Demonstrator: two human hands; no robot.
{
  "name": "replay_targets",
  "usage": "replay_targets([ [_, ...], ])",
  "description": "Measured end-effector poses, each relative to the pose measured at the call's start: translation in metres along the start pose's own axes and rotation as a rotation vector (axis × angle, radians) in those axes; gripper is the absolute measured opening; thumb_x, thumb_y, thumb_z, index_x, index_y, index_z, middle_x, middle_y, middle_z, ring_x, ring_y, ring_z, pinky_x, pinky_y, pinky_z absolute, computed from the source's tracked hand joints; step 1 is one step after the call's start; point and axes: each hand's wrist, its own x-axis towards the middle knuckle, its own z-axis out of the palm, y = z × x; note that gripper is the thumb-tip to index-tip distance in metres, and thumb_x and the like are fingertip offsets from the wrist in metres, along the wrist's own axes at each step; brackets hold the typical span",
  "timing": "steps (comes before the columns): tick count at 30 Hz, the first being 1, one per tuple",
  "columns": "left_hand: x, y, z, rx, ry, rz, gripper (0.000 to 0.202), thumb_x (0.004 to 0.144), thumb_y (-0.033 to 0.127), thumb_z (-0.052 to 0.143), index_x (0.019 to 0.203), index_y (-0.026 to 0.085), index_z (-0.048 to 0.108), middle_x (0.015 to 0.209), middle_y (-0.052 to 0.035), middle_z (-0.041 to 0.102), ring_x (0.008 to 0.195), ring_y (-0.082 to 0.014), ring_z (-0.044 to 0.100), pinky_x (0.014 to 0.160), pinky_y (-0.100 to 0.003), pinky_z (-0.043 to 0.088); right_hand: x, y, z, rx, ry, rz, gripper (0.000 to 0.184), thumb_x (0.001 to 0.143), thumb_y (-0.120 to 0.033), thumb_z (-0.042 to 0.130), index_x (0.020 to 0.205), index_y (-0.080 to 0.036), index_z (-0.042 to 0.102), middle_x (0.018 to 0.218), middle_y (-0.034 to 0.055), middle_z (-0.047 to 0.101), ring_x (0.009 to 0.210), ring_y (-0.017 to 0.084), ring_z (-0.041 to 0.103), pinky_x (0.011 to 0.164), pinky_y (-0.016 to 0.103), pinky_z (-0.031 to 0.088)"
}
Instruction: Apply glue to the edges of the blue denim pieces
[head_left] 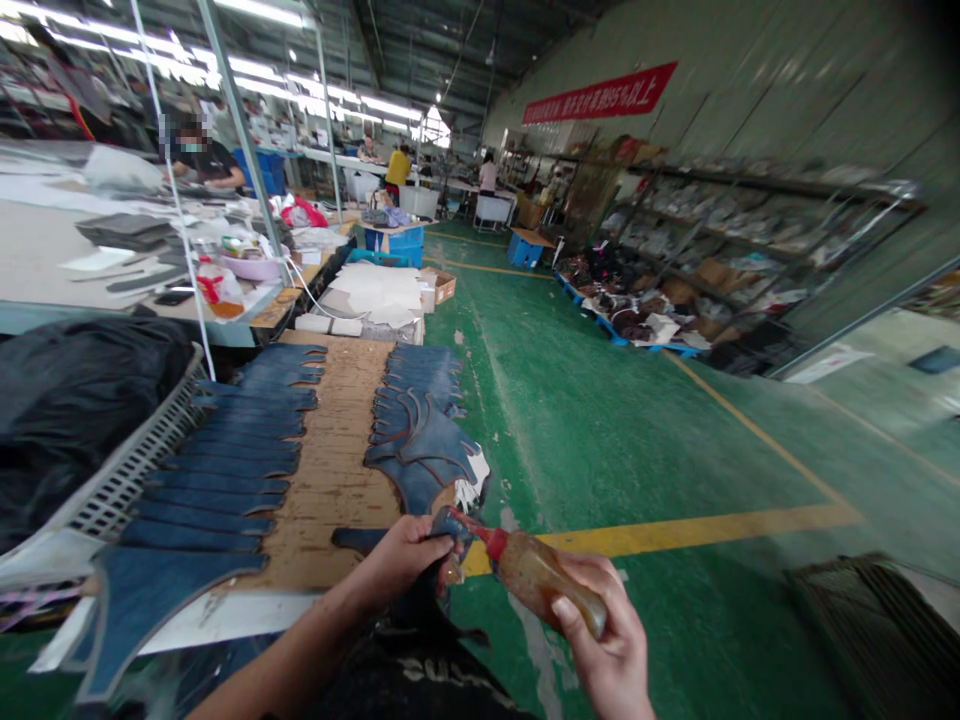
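My right hand (611,625) is closed around a yellowish squeeze bottle (536,575) with a red cap and narrow red nozzle. The nozzle tip points left and meets or nearly meets the edge of a blue leather piece (450,522). My left hand (409,555) pinches that piece between thumb and fingers; part of it is hidden behind the hand. Just beyond lies a brown cardboard sheet (337,450). Overlapping blue cut leather pieces (217,480) line its left side, and a second row (420,440) lies along its right.
A white plastic basket (142,465) with black material stands at the left. Behind it is a worktable (45,240) with a bottle of orange liquid (221,290). Green floor (570,420) with yellow lines stretches right, towards loaded blue pallets (615,330) and shelves. A person (206,160) sits far left.
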Motion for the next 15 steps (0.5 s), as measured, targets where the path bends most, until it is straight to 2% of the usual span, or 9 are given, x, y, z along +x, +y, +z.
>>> replay_targets([
  [3, -0.001, 0.003, 0.002, 0.016, -0.003, 0.03, 0.027, 0.067, 0.042, 0.062, 0.072, 0.016, 0.059, 0.045, 0.0056, 0.053, 0.039, -0.0091, 0.045, 0.045, -0.023, 0.035, 0.001, 0.001, 0.001, 0.028, -0.065, -0.006, 0.017, 0.08, -0.03, 0.067, 0.097, -0.028, 0.065, 0.091, 0.0062, 0.068, 0.084, 0.024, 0.065, 0.07, 0.035, 0.053],
  [8, 0.002, 0.004, 0.003, 0.043, 0.012, 0.017, 0.029, 0.065, 0.044, 0.062, 0.071, 0.016, 0.058, 0.043, 0.0054, 0.052, 0.038, -0.0099, 0.045, 0.043, -0.023, 0.032, 0.0, 0.008, 0.002, 0.01, 0.014, 0.073, 0.015, 0.08, -0.03, 0.066, 0.095, -0.027, 0.065, 0.091, 0.0055, 0.067, 0.085, 0.023, 0.063, 0.074, 0.035, 0.051],
  [13, 0.003, 0.003, 0.006, 0.088, 0.019, 0.002, 0.03, 0.065, 0.047, 0.06, 0.066, 0.017, 0.055, 0.045, 0.0039, 0.053, 0.039, -0.0105, 0.046, 0.044, -0.023, 0.034, -0.001, 0.01, 0.001, 0.076, -0.025, 0.09, 0.015, 0.08, -0.033, 0.066, 0.094, -0.027, 0.066, 0.092, 0.0054, 0.066, 0.087, 0.023, 0.062, 0.075, 0.034, 0.05],
  [15, 0.001, 0.005, 0.007, 0.138, 0.037, 0.008, 0.03, 0.069, 0.047, 0.057, 0.063, 0.018, 0.054, 0.046, 0.0031, 0.054, 0.041, -0.0108, 0.047, 0.046, -0.023, 0.035, 0.0, 0.012, 0.001, 0.063, 0.006, 0.137, 0.016, 0.079, -0.034, 0.067, 0.093, -0.026, 0.067, 0.091, 0.0058, 0.066, 0.087, 0.024, 0.062, 0.076, 0.036, 0.049],
])
